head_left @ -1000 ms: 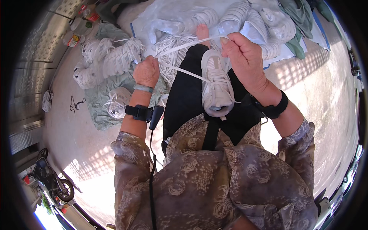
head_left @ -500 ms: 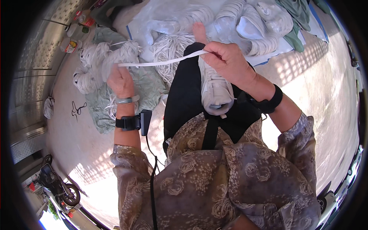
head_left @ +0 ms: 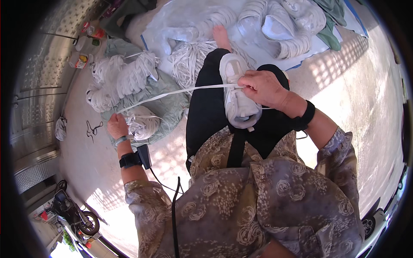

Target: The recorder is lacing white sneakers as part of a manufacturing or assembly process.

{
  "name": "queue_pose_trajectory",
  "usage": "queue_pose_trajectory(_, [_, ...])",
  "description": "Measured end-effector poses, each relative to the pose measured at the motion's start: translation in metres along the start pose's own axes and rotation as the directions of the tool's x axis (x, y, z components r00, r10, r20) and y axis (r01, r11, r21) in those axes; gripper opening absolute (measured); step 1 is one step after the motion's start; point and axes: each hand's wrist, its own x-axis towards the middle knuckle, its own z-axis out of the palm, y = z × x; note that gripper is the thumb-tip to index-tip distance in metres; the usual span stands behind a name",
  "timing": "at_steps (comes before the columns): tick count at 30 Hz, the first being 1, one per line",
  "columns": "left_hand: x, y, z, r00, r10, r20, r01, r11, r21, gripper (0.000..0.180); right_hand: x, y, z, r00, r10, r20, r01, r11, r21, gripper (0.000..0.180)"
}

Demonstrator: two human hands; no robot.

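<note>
Left hand (head_left: 117,126) clenched on white lace (head_left: 172,93), out at left. Right hand (head_left: 263,89) pinching same lace over pale shoe (head_left: 241,106). Lace stretched between them. Shoe in lap, against black trousers (head_left: 204,114). Laces piled (head_left: 189,60) near left knee (head_left: 215,56).

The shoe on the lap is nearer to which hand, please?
Right: the right hand is at the right side of the shoe; the left hand is well to its left.
</note>
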Motion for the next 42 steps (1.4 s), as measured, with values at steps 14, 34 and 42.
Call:
queue_pose_trajectory(14, [-0.122,0.207,0.076,0.734,0.633,0.246,-0.406,0.699,-0.588,0.006,0.014,-0.012,0.025,0.931,-0.284,0.230,0.365,0.757,-0.542,0.007])
queue_pose_trajectory(34, [-0.158,0.271,0.096,0.494,0.834,0.245,-0.814,0.543,-0.209,0.017,-0.002,0.011,0.019,0.952,-0.198,-0.232,0.120,0.943,-0.310,0.012])
queue_pose_trajectory(42, [-0.151,0.302,0.067,0.236,0.970,-0.052,-0.965,0.227,-0.131,0.012,0.004,0.010,0.014,0.980,0.052,-0.192,-0.090,0.976,-0.200,0.013])
